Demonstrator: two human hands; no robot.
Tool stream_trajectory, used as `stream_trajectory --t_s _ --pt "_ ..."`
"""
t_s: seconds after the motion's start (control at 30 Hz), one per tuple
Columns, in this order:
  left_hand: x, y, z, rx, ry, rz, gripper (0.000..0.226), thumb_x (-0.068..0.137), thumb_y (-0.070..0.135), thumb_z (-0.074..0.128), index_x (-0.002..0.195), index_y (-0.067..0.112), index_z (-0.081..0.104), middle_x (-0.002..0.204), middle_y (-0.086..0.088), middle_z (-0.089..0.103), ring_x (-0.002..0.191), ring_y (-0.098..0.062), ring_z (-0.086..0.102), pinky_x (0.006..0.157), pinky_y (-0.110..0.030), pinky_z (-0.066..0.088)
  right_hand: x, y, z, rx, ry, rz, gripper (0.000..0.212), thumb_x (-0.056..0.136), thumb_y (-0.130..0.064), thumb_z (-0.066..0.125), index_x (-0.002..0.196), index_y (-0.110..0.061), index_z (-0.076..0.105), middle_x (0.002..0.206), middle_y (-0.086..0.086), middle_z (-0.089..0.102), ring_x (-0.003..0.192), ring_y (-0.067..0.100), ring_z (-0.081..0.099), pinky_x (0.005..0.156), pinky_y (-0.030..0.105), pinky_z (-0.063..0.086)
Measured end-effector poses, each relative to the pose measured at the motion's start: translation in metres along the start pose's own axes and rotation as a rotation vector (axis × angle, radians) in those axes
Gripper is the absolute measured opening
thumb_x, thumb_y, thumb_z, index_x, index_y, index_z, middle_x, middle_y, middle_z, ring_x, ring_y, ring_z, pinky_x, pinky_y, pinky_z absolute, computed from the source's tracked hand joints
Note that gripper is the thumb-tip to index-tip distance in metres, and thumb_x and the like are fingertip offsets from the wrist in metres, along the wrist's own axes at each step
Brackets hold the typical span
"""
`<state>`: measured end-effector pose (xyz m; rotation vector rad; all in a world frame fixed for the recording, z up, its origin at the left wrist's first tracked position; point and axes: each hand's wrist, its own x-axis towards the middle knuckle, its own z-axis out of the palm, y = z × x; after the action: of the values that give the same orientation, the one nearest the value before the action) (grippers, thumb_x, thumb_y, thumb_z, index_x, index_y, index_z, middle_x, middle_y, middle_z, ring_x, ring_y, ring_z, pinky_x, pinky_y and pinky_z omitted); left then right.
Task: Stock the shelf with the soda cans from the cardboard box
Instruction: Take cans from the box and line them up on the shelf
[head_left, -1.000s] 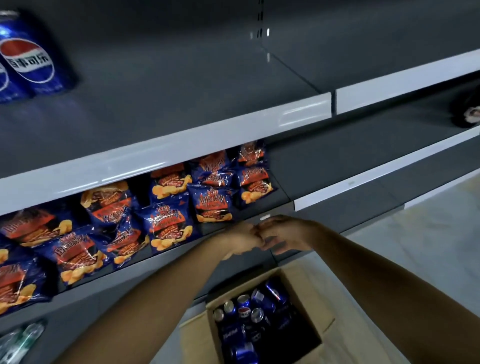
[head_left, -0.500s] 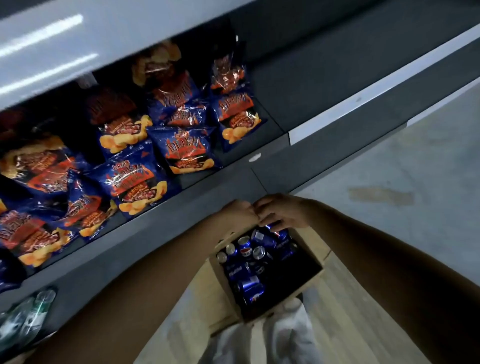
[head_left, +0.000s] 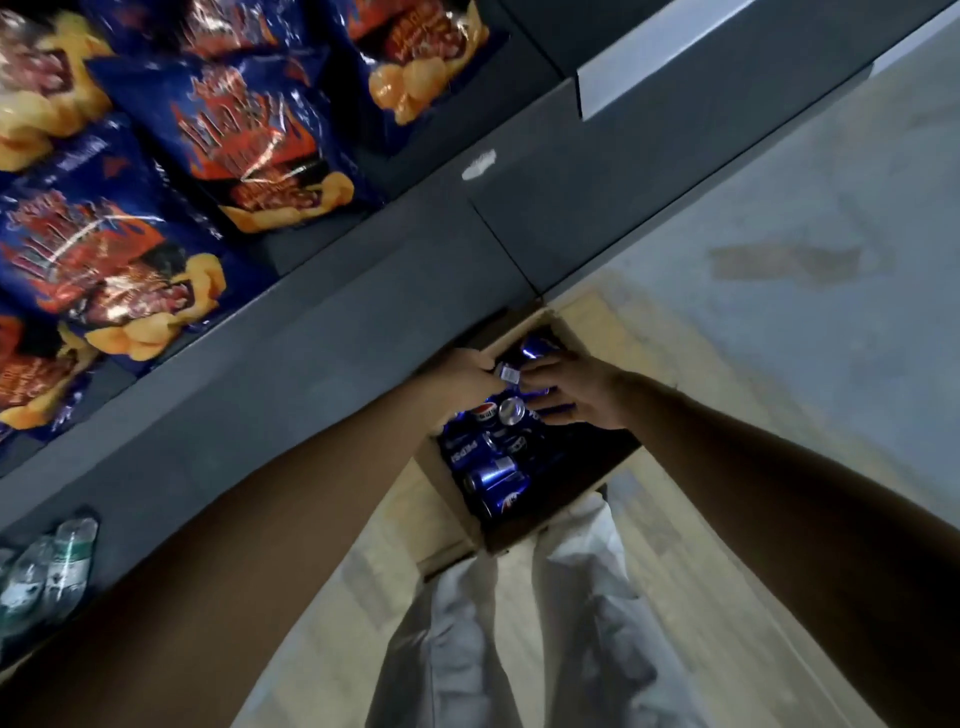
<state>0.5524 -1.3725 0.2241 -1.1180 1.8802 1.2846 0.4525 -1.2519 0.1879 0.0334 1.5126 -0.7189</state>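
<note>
1. Both hands are reaching down into the open cardboard box (head_left: 460, 512), which is sitting on the floor (head_left: 779, 208) right against the base of the dark shelf (head_left: 322, 343).
2. The left hand (head_left: 465, 376) is curling over the box's far left corner, and its fingers seem to be pinching a small can end with a pale label; blur is making that grasp hard to confirm.
3. The right hand (head_left: 576, 389) is closing its fingers around a blue soda can (head_left: 537, 345) lying near the box's far edge.
4. More soda cans (head_left: 493, 478) are lying jumbled along the left side of the box, some showing silver tops, some on their sides.
5. Blue and orange snack bags (head_left: 234, 135) are leaning in rows on the shelf above the box.
6. Clear water bottles (head_left: 52, 577) are lying at the shelf's lower left end.
7. The person's pale trousers (head_left: 519, 649) are showing just below the box's near edge.
</note>
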Motion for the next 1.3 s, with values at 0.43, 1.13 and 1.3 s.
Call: stream_trajectory --t_s 0.43,1.13,1.3 --pt "0.081 -0.05 0.048 -0.074 -0.03 -0.15 0.044 0.09 0.02 0.062 0.132 0.015 0.052 0.129 -0.005 0.054 0.117 -0.024 0.053 0.099 -0.037 0.046 0.077 0.095 -0.005 0.246 0.189 0.19 0.022 0.094 -0.019 0.056 0.112 -0.008 0.059 0.12 0.016 0.061 0.106 0.028 0.061 0.09 0.041 0.049" --pt "0.156 -0.147 0.131 -0.294 -0.04 -0.335 0.056 0.091 0.014 0.061 0.143 0.01 0.041 0.143 -0.009 0.047 0.128 -0.021 0.046 0.101 -0.028 0.038 0.229 0.166 0.014 0.922 0.347 0.408 0.046 0.094 -0.021 0.058 0.133 -0.007 0.041 0.116 0.02 0.055 0.112 0.038 0.057 0.092 0.049 0.049" --pt "0.177 -0.164 0.141 -0.298 -0.014 -0.359 0.052 0.091 0.017 0.06 0.14 0.016 0.044 0.14 -0.004 0.05 0.126 -0.021 0.048 0.107 -0.035 0.04 0.263 0.169 0.013 0.946 0.333 0.43 0.023 0.094 -0.02 0.056 0.108 -0.004 0.047 0.102 0.019 0.058 0.11 0.037 0.057 0.08 0.044 0.051"
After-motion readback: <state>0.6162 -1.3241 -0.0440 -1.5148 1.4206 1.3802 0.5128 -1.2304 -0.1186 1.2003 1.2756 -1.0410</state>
